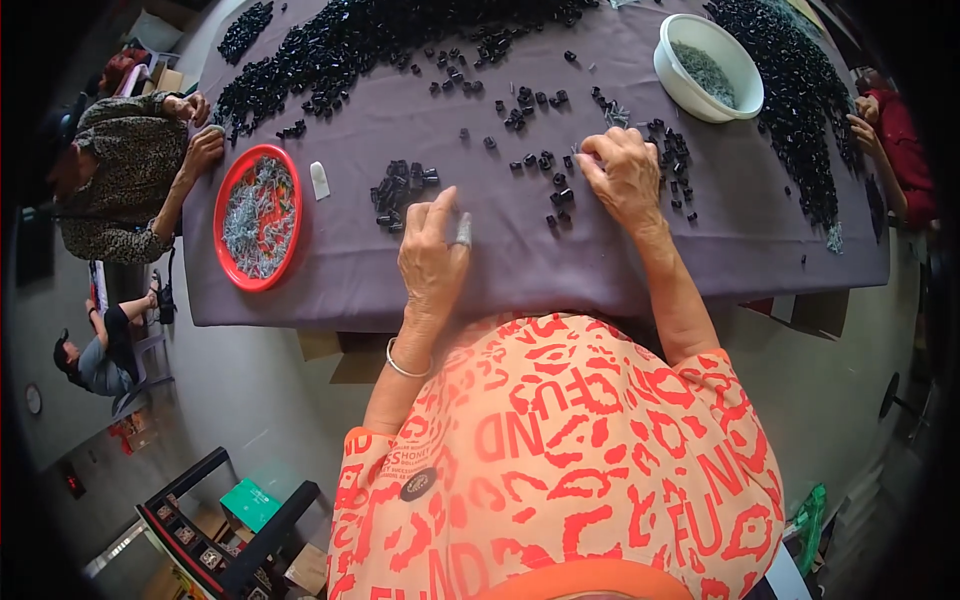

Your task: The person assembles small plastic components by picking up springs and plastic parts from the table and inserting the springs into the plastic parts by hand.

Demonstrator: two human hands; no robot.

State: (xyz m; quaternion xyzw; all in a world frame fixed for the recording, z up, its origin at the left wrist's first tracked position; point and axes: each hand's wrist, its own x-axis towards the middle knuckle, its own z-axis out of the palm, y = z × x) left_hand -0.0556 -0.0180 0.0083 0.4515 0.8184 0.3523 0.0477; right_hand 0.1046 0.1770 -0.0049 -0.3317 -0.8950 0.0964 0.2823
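My left hand (433, 255) rests over the purple-grey tablecloth (520, 255) with its fingers stretched out and apart. A grey cover wraps one of its digits, and its fingertips are just right of a small heap of black plastic pieces (400, 190). Farther right, my right hand (627, 175) is closed, fingers curled down in a pinch. Whatever it grips is hidden or too small to name. Loose black pieces (545, 160) lie to its left, and more black pieces (680, 165) to its right. Thin clear slivers (616, 115) sit just beyond its knuckles.
A red oval tray (222, 255) of clear pieces stands at the left, beside a small white strip (319, 180). A white bowl (668, 75) with greyish bits stands far right. Large black heaps (330, 60) cover the far side. Co-workers' hands (203, 145) work at both table ends.
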